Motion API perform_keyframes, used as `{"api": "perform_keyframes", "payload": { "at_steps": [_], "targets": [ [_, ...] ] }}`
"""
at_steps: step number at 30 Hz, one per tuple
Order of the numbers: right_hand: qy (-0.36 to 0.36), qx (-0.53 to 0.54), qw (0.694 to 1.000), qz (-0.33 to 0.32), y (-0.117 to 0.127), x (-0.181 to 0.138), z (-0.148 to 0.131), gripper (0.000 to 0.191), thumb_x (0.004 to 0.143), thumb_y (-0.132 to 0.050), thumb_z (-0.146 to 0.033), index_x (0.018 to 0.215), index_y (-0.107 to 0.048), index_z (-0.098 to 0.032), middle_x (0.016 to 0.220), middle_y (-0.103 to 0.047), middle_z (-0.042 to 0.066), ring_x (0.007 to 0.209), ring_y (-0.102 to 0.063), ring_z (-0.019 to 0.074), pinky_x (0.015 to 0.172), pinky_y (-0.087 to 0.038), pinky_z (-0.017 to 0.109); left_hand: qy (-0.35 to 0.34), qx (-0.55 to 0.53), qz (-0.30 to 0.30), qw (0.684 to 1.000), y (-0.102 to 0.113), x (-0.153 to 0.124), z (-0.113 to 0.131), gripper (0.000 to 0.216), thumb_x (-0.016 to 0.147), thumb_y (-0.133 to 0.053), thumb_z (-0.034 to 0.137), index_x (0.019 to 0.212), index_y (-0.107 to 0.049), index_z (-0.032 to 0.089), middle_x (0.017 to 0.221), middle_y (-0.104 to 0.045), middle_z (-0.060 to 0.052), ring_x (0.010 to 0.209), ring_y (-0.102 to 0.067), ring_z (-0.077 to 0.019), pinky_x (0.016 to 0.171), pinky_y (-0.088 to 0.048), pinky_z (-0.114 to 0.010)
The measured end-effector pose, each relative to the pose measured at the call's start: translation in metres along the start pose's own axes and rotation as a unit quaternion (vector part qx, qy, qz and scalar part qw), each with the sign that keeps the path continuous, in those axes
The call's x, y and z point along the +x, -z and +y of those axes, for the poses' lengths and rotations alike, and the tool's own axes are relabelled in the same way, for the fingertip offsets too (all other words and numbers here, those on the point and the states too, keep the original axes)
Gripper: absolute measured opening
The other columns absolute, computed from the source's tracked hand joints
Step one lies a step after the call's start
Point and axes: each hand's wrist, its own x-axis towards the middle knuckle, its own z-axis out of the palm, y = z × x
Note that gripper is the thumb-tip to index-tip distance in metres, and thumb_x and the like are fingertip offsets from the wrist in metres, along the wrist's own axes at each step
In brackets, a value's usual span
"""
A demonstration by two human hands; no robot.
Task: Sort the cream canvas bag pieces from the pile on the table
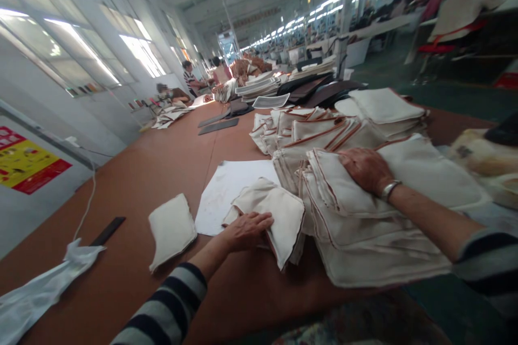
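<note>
My left hand rests on a folded cream fabric piece with brown piping, fingers pinching its near edge on the brown table. My right hand, a metal bracelet on its wrist, lies flat with fingers spread on top of a tall stack of similar cream fabric pieces. Under the folded piece lies a white paper sheet. A single cream piece lies apart to the left.
More cream stacks and dark panels stand behind. A black strip, a crumpled white plastic bag and a white cable lie left. Other people work at the table's far end and at the back right.
</note>
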Motion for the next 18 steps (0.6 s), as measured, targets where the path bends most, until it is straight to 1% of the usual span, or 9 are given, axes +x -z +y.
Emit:
{"api": "perform_keyframes", "payload": {
  "at_steps": [3,5,7,9,10,12,15,17,18],
  "targets": [
    [-0.003,0.003,1.000,-0.004,0.000,0.000,0.000,0.042,0.104,-0.033,-0.034,0.120,-0.065,-0.012,0.119,-0.067,0.014,0.109,-0.057,0.0236,0.100,-0.036,0.038,0.012,0.026,0.005,1.000,-0.006,0.002,0.014,0.050,0.094,-0.053,0.015,0.144,-0.043,0.017,0.147,-0.049,-0.018,0.110,-0.062,-0.0276,0.094,-0.053,-0.045],
    [-0.006,0.006,1.000,-0.006,0.000,0.000,0.000,0.039,0.104,-0.035,-0.034,0.119,-0.064,-0.012,0.119,-0.067,0.013,0.110,-0.058,0.0233,0.101,-0.037,0.040,0.021,0.040,0.016,0.999,-0.005,0.004,0.022,0.041,0.097,-0.050,0.012,0.137,-0.049,0.015,0.142,-0.054,-0.017,0.105,-0.064,-0.0249,0.088,-0.056,-0.042],
    [-0.008,0.010,1.000,-0.008,0.000,0.000,0.000,0.037,0.104,-0.039,-0.035,0.119,-0.064,-0.012,0.119,-0.067,0.012,0.111,-0.058,0.0229,0.102,-0.039,0.043,0.034,0.051,0.035,0.998,0.002,0.005,0.025,0.028,0.098,-0.052,0.013,0.126,-0.056,0.014,0.129,-0.061,-0.013,0.099,-0.065,-0.0212,0.085,-0.056,-0.038],
    [-0.010,0.015,1.000,-0.007,0.001,0.001,0.000,0.035,0.104,-0.041,-0.036,0.118,-0.064,-0.013,0.118,-0.066,0.011,0.111,-0.059,0.0226,0.102,-0.041,0.044,0.058,0.063,0.065,0.994,0.019,0.007,0.021,0.018,0.097,-0.055,0.014,0.114,-0.061,0.013,0.115,-0.066,-0.009,0.095,-0.065,-0.0195,0.085,-0.056,-0.038],
    [-0.011,0.017,1.000,-0.006,0.002,0.001,0.000,0.035,0.103,-0.042,-0.037,0.117,-0.064,-0.014,0.117,-0.066,0.011,0.110,-0.060,0.0225,0.102,-0.042,0.045,0.074,0.070,0.086,0.991,0.031,0.008,0.017,0.016,0.096,-0.055,0.014,0.111,-0.061,0.013,0.110,-0.067,-0.008,0.094,-0.065,-0.0197,0.085,-0.055,-0.038],
    [-0.011,0.024,1.000,-0.001,0.003,0.001,0.000,0.034,0.103,-0.044,-0.038,0.116,-0.064,-0.014,0.116,-0.067,0.010,0.109,-0.060,0.0222,0.102,-0.043,0.045,0.102,0.088,0.131,0.982,0.064,0.008,0.010,0.017,0.096,-0.052,0.012,0.111,-0.062,0.013,0.107,-0.067,-0.009,0.097,-0.064,-0.0215,0.086,-0.054,-0.039],
    [-0.014,0.036,0.999,0.009,0.003,-0.003,-0.001,0.031,0.102,-0.047,-0.037,0.115,-0.065,-0.015,0.114,-0.067,0.009,0.108,-0.061,0.0221,0.101,-0.044,0.046,0.115,0.116,0.189,0.968,0.126,0.004,0.008,0.024,0.097,-0.048,0.015,0.118,-0.060,0.016,0.105,-0.068,-0.011,0.101,-0.062,-0.0247,0.094,-0.048,-0.042],
    [-0.018,0.047,0.999,0.016,0.003,-0.004,-0.004,0.030,0.101,-0.050,-0.037,0.114,-0.065,-0.015,0.113,-0.068,0.009,0.107,-0.062,0.0223,0.101,-0.046,0.047,0.110,0.131,0.214,0.962,0.171,0.001,0.016,0.026,0.097,-0.047,0.018,0.120,-0.059,0.017,0.100,-0.069,-0.009,0.097,-0.063,-0.0246,0.097,-0.045,-0.044],
    [-0.020,0.055,0.998,0.019,0.005,-0.003,-0.006,0.030,0.100,-0.052,-0.038,0.114,-0.066,-0.015,0.113,-0.068,0.009,0.107,-0.063,0.0220,0.101,-0.047,0.047,0.107,0.137,0.222,0.959,0.194,0.000,0.022,0.027,0.096,-0.047,0.018,0.120,-0.058,0.018,0.099,-0.069,-0.008,0.094,-0.064,-0.0240,0.095,-0.046,-0.042]
  ]
}}
